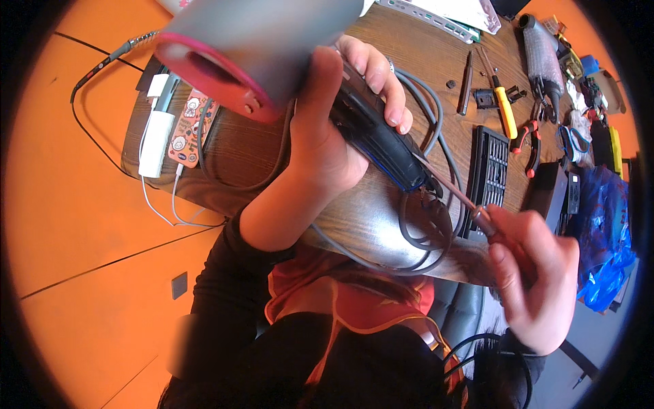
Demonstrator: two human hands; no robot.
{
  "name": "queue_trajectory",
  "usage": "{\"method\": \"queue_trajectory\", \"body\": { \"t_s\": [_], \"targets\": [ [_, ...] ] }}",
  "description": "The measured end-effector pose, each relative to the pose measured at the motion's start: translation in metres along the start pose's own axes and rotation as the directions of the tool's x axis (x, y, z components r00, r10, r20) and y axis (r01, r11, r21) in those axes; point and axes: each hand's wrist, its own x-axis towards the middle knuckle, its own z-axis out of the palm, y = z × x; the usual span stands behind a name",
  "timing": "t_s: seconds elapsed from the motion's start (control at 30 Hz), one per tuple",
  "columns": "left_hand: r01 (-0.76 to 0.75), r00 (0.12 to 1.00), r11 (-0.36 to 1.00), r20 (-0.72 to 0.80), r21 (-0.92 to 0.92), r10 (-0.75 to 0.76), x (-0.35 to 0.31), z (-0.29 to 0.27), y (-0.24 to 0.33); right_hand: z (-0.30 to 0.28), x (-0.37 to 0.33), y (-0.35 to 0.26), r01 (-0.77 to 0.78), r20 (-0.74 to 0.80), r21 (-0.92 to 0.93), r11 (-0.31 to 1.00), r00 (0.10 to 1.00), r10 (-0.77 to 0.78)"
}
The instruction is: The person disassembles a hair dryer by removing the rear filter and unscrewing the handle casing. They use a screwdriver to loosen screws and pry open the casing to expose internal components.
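Observation:
A hair dryer with a grey barrel [272,48], a red-pink end ring and a black handle is held up over the table's near edge. My left hand [327,129] is closed around it where barrel and handle meet. The handle's lower end points right and toward me, and dark parts and the grey cord show there. My right hand [535,269] grips a thin screwdriver [482,219]. Its shaft runs up and left to the side of the handle near that end. Whether the tip sits in a screw or a seam, I cannot tell.
On the brown wooden table [436,41] lie a black bit case [487,170], a yellow-handled screwdriver [505,112] and red-black pliers [526,146]. A bubble-wrapped item [543,58] is farther back. Left are a patterned phone [189,140] and a white power bank [157,144] with cables.

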Motion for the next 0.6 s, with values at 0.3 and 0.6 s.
{"method": "queue_trajectory", "body": {
  "t_s": [0.3,0.6],
  "targets": [
    [0.007,0.991,0.998,-0.136,-0.057,-0.015,-0.001,0.006,0.005,-0.010,-0.001,0.013,0.223,0.106,-0.277,0.935,0.974,-0.201],
    [-0.014,0.986,0.996,-0.166,-0.094,-0.002,0.000,0.005,0.006,-0.001,-0.011,0.021,0.128,-0.022,-0.134,0.983,0.991,-0.132]
  ]
}}
